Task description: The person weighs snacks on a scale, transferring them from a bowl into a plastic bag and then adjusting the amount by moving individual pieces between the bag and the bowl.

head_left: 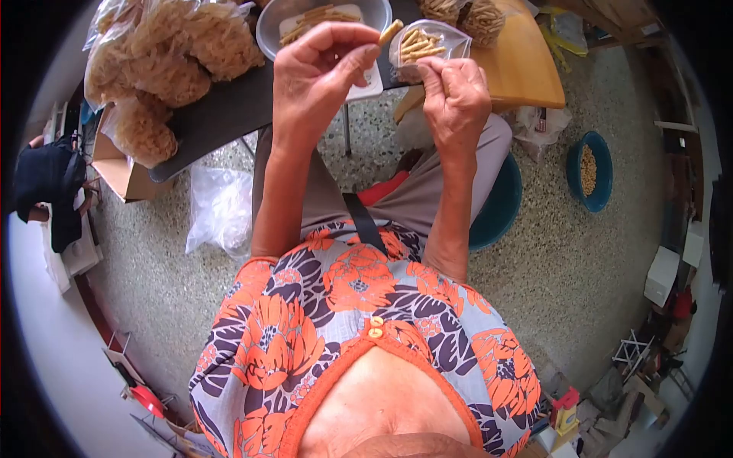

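Observation:
My left hand (317, 72) pinches a short tan stick-shaped piece (391, 31) between thumb and fingertips, just left of the bag's mouth. With its fingers closed on the near edge, my right hand (458, 95) grips a clear plastic bag (456, 43). Several similar tan sticks (418, 46) lie inside that bag. Behind my left hand is a metal bowl (266, 32) with more sticks in it. A white flat object (369, 85) shows partly below the bowl; my left hand hides some of it.
Large clear bags of brown, tangled-looking food (156, 57) crowd the dark table (221, 107) at left. A wooden stool or table (527, 76) stands at right. On the floor are a white plastic bag (221, 210), a teal basin (500, 202) and a smaller teal basin (603, 156) holding small tan pieces.

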The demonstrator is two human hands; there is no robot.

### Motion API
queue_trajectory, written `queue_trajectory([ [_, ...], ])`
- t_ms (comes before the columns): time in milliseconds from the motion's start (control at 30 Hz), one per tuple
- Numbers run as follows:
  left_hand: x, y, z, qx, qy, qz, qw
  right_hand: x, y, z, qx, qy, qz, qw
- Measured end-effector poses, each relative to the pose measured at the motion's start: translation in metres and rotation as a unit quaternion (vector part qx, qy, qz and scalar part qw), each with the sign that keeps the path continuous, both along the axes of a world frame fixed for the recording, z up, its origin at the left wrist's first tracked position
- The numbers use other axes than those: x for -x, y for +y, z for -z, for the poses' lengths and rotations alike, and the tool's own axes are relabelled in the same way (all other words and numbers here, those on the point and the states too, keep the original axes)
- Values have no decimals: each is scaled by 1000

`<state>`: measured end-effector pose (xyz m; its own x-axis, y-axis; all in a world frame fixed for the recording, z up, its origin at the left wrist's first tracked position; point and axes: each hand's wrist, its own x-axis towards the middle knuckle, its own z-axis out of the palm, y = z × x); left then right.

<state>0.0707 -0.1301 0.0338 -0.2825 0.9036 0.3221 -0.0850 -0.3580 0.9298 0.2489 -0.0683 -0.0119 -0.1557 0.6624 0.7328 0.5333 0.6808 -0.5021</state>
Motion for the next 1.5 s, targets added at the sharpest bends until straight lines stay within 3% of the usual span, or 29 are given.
queue_trajectory([
  [300, 11, 3, 11, -23, 27, -11, 999, -3, 2, 2, -7, -4, -9, 1000],
  [400, -2, 6, 5, -8, 87, -48, 995, -1, 3, 1, -11, -3, -6, 1000],
  [467, -7, 12, 7, -69, 198, -132, 969, -1, 1, -2, -14, -20, 0, 1000],
  [500, -9, 14, 6, -74, 198, -130, 969, 0, 0, -2, -18, -19, 4, 1000],
  [567, -15, 17, 6, -101, 342, -174, 918, 1, -2, -4, -14, -19, -2, 1000],
  [633, -23, 27, 8, -108, 346, -184, 914, 2, -5, -8, -16, -20, -2, 1000],
  [700, -31, 38, 9, -139, 412, -228, 871, 2, -8, -11, -1, -27, -4, 1000],
  [833, -40, 31, 5, -146, 399, -246, 871, -1, -5, -8, -14, -25, -10, 1000],
  [900, -45, 17, 3, -128, 377, -186, 898, -2, -4, -6, -17, -31, -3, 999],
  [1133, -49, -8, -2, -100, 437, -86, 890, -2, -8, -9, 11, -33, -46, 998],
  [1433, -24, -10, 3, -50, 495, -109, 860, 1, -5, -4, 1, -48, -8, 999],
  [1500, -4, -2, 1, -26, 532, -193, 824, 2, -6, -5, 5, -43, -4, 999],
])
